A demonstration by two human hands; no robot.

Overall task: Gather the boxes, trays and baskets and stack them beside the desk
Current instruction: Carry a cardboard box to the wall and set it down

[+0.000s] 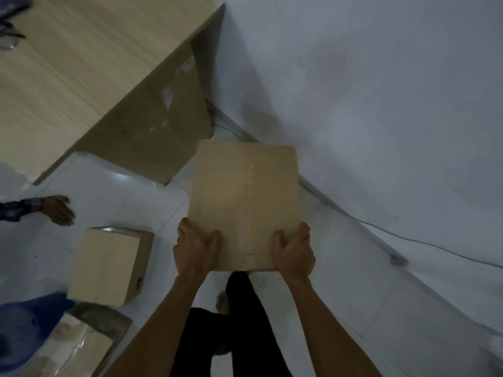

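I grip one taped cardboard box [245,202] by its near edge, my left hand [194,247] on the left corner and my right hand [294,250] on the right, thumbs on top. It hangs above the floor [353,281], near the bench [81,77]. A second box [106,265] sits on the floor to my left, near one blue basket [21,330]. Another person's hand [58,210] shows at the left edge.

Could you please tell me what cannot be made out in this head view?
Head view:
Held cardboard box: contents and underside hidden by its taped top.
Blue basket: cut off by the left edge.
Dark items on the desk: blurred, cropped at the corner.
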